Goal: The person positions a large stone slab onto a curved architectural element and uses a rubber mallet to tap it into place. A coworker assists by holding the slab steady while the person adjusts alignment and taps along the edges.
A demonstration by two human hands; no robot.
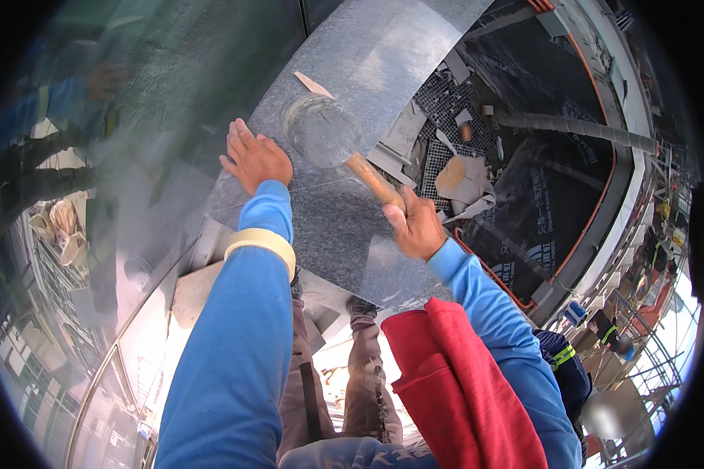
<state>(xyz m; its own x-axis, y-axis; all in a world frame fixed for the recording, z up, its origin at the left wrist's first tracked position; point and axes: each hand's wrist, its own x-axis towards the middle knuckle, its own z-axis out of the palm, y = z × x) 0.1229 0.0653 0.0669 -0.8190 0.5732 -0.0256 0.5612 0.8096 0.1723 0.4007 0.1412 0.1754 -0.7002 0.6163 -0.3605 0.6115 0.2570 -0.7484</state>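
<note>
My right hand (pixel 416 224) is wrapped around the wooden handle of a mallet (pixel 321 131). Its round grey head is over a smooth grey slab (pixel 391 55); I cannot tell if the two touch. Beside the mallet head lies a thin, pale, pointed sliver (pixel 313 84). My left hand (pixel 260 159) rests with fingers stretched out at the slab's left edge, next to the dark glass pane (pixel 172 86), and holds nothing. A cream tape roll (pixel 262 244) sits around my left forearm like a bracelet.
Right of the slab, a recess with dark sheeting (pixel 555 195) holds rubble (pixel 461 176) and an orange cable (pixel 590 70). A red cloth (pixel 465 375) hangs by my right arm. A person (pixel 559 367) in dark clothing with a reflective stripe is at lower right, near scaffolding (pixel 657 352).
</note>
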